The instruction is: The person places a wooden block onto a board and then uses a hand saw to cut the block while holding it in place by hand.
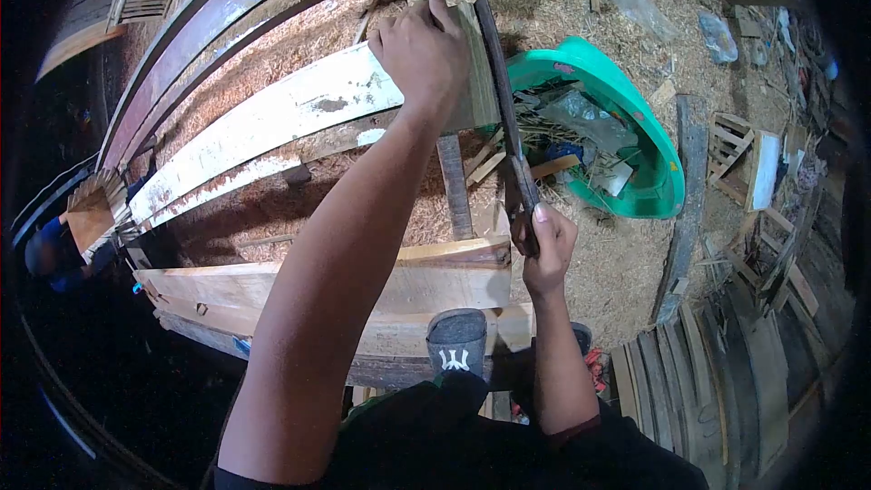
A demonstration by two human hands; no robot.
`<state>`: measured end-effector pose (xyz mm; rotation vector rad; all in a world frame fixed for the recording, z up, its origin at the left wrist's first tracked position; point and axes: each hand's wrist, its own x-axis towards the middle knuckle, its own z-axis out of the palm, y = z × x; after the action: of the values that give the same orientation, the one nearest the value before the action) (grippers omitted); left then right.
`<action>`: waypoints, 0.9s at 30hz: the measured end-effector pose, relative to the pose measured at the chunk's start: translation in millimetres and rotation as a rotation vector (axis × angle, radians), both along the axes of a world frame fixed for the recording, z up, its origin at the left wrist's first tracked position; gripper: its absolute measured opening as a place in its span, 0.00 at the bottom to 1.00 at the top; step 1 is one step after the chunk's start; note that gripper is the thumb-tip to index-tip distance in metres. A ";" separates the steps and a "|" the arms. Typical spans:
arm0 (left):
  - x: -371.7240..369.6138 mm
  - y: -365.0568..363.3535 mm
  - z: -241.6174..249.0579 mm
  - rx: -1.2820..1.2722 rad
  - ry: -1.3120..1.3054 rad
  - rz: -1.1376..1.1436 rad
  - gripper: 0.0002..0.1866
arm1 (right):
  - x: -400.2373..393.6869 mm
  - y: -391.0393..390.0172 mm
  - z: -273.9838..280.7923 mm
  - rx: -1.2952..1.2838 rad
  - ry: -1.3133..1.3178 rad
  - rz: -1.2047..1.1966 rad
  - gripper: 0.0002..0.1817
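Note:
My left hand (422,54) is closed over the end of a short wooden board (474,82), thumb pointing up. My right hand (548,252) is wrapped round the handle of what looks like a handsaw (508,113). Its long dark blade runs along the right edge of the board, seen nearly edge-on, so the teeth do not show. Under my left wrist a white-painted plank (272,118) reaches the board. A bare light plank (435,286) lies nearer my feet.
A green broken basin (667,163) with scraps and plastic stands right of the saw. Reddish curved planks (245,14) rise at upper left. Another person (54,249) is at the far left. Wood strips (699,381) lie at lower right; shavings cover the ground.

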<state>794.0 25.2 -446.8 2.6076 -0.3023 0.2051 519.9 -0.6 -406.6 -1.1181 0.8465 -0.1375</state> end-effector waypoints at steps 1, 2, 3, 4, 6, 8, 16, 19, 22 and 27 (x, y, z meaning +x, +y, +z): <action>0.2 -0.2 -0.5 -0.003 -0.001 0.001 0.23 | 0.3 -1.7 4.6 -0.007 0.020 0.018 0.24; -0.4 0.0 -0.8 -0.013 -0.014 0.000 0.25 | -0.6 -2.7 6.1 -0.009 0.019 0.018 0.24; -0.2 0.0 1.5 -0.023 -0.030 0.000 0.28 | -1.2 -3.7 6.8 -0.019 0.025 0.043 0.24; 0.8 0.2 3.2 -0.022 -0.031 0.002 0.28 | -1.8 -4.3 6.7 -0.027 0.032 0.068 0.24; 0.3 1.4 2.5 -0.007 0.063 0.003 0.28 | 4.6 -11.4 -0.4 -0.023 0.010 0.074 0.24; -0.7 1.8 0.2 -0.013 0.030 -0.004 0.28 | 8.9 -13.4 -1.0 -0.021 -0.007 0.074 0.24; 0.6 -1.1 0.7 -0.030 0.019 0.014 0.24 | 10.9 -5.9 6.3 -0.024 0.026 0.037 0.24; -0.8 0.2 0.1 -0.055 -0.023 0.007 0.24 | 19.4 -9.2 2.9 -0.078 -0.001 0.072 0.25; 1.0 0.3 2.2 -0.040 0.037 0.000 0.24 | 5.5 -2.7 3.6 -0.069 -0.023 0.063 0.25; 0.8 -0.5 -0.6 -0.036 0.010 0.013 0.23 | 10.1 -3.0 2.0 -0.166 -0.019 0.077 0.24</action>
<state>794.9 24.8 -447.4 2.5750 -0.2759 0.2001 530.0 -3.6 -404.6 -1.3016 0.7845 -0.1560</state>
